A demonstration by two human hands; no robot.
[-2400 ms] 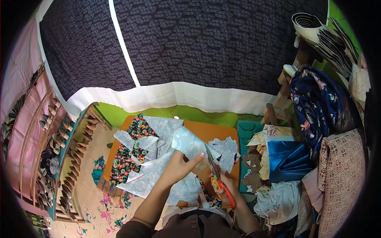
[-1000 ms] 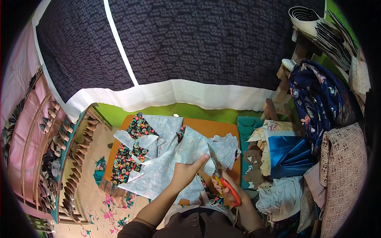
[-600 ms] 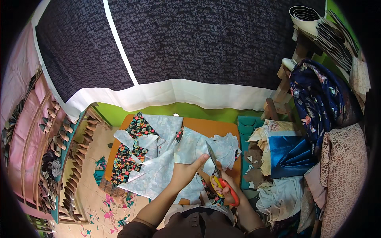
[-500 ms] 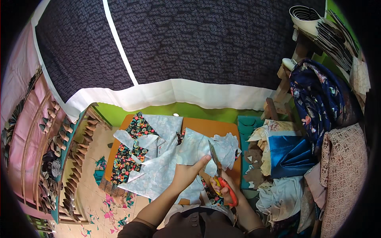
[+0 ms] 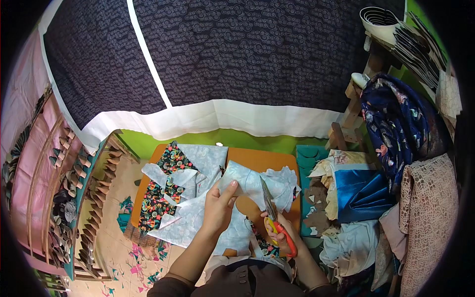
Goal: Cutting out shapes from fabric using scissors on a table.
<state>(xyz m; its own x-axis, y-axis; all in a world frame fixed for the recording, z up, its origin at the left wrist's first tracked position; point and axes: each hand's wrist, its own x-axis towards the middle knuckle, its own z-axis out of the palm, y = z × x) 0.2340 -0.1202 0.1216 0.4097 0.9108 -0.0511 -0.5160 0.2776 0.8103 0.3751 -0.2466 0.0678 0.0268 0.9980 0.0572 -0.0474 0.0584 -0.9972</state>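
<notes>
Between thumb and fingers, my left hand (image 5: 219, 205) pinches a pale blue-white fabric piece (image 5: 250, 182) raised over the table. My right hand (image 5: 281, 231) grips the red and yellow handles of a pair of scissors (image 5: 269, 202). Their blades point up and away from me, beside the right side of the held piece. Below lies a larger cloth (image 5: 190, 225), pale on its back, with parts turned over to a dark, colourful print (image 5: 158, 210). Pale cut pieces (image 5: 286, 183) are heaped at the table's right side.
The orange-brown table (image 5: 269, 156) stands against a green wall. Teal cloth (image 5: 310, 158), shiny blue fabric (image 5: 361, 193) and a white bundle (image 5: 349, 247) are piled on the right. Racks of shoe lasts (image 5: 99, 193) stand left. Colourful scraps (image 5: 138, 265) litter the floor.
My left hand has moved left and slightly up, bringing the fabric piece with it. The scissors, still in my right hand, are now farther from the left hand.
</notes>
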